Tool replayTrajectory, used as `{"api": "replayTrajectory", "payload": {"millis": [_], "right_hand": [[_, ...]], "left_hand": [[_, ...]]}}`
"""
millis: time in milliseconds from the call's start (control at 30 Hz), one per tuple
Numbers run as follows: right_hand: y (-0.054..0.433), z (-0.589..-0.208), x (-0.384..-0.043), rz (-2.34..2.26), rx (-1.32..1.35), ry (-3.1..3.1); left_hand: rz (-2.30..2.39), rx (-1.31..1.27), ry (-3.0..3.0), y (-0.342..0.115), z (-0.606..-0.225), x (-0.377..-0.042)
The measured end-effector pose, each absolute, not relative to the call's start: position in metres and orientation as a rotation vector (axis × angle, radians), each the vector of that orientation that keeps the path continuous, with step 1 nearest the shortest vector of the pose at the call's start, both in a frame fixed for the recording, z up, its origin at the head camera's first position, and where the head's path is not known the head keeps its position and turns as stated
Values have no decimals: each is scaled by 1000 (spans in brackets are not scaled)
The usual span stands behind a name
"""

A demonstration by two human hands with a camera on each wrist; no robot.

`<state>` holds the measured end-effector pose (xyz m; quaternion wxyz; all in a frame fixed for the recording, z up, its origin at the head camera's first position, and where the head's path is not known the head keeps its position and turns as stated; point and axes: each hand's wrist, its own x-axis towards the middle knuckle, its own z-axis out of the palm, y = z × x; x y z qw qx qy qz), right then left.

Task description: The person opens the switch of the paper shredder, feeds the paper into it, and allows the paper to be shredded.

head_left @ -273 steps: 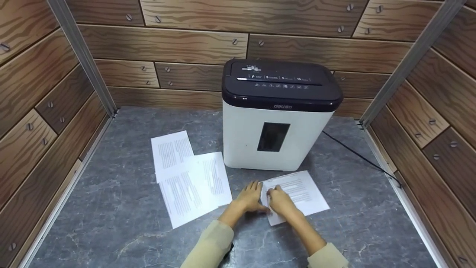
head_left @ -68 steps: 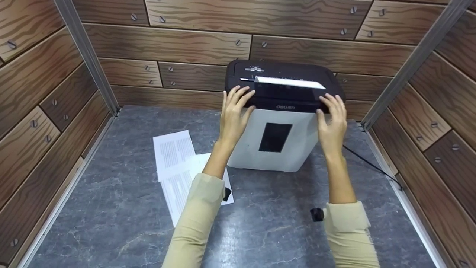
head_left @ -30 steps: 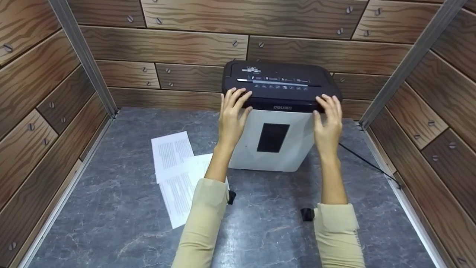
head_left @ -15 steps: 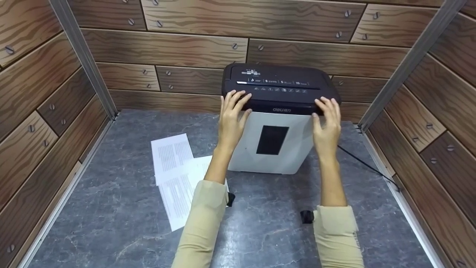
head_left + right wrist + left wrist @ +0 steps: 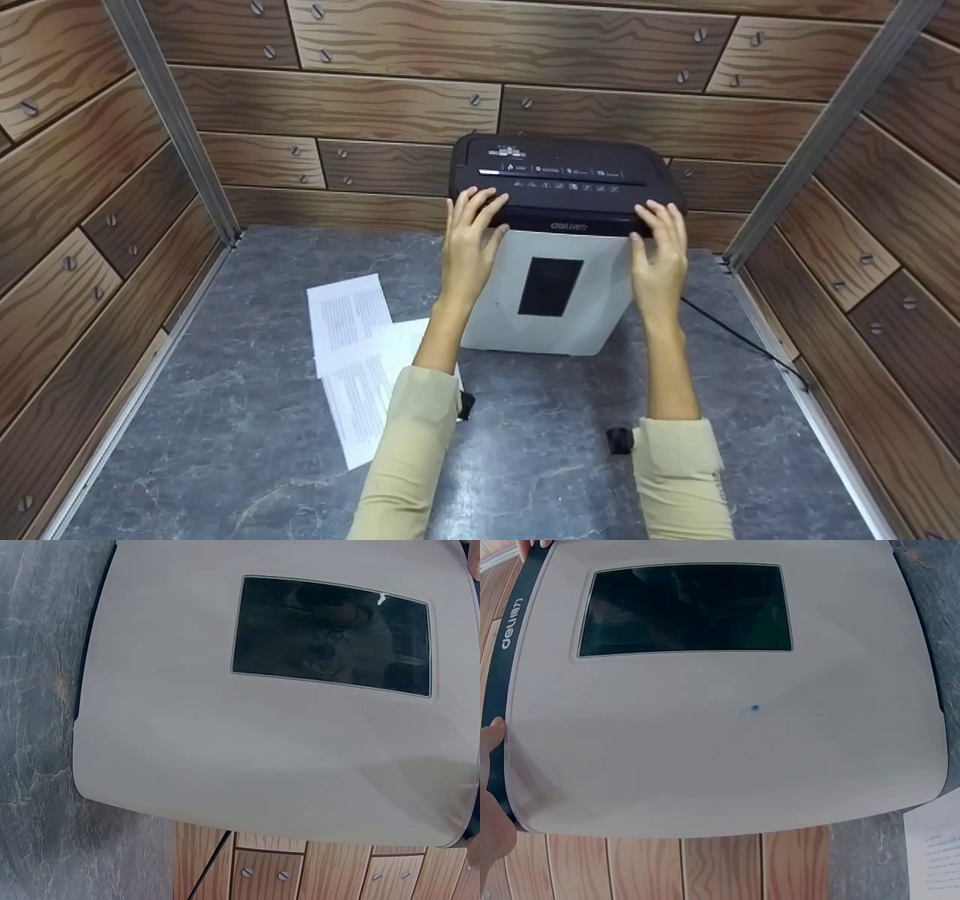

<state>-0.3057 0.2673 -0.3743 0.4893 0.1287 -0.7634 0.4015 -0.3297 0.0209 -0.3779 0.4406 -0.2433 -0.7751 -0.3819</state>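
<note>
Now at the slot [image 5: 562, 178]: no paper stands out of it. About two seconds ago a broad white strip rose there, and a second ago only a thin edge; the feeding of that sheet looks finished, though whatever is inside stays hidden.
Shredder [image 5: 555, 330]: upright on the grey surface [image 5: 247, 465], near the back wall, its dark window [image 5: 551, 286] facing the person. Its position looks the same as in the earlier pictures.
Left hand [image 5: 466, 251]: fingers spread and slightly bent, resting on the front left edge of the black lid [image 5: 570, 204], thumb against the lid's front; no paper in it.
Right hand [image 5: 660, 271]: the same loose pose at the front right edge, thumb at the front, also without paper. Neither hand has moved much as the sheet went down; how hard they press cannot be told.
Printed sheets [image 5: 345, 309]: overlapping to the left of the shredder, partly under the left forearm, unshredded; their exact count is unclear.
Cord [image 5: 742, 336]: runs from behind the shredder to the right wall.
</note>
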Motion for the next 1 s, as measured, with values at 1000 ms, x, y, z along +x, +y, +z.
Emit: {"api": "replayTrajectory", "payload": {"millis": [1000], "right_hand": [[267, -375, -305, 962, 326, -1851]], "left_hand": [[-940, -607, -1912, 21, -380, -331]]}}
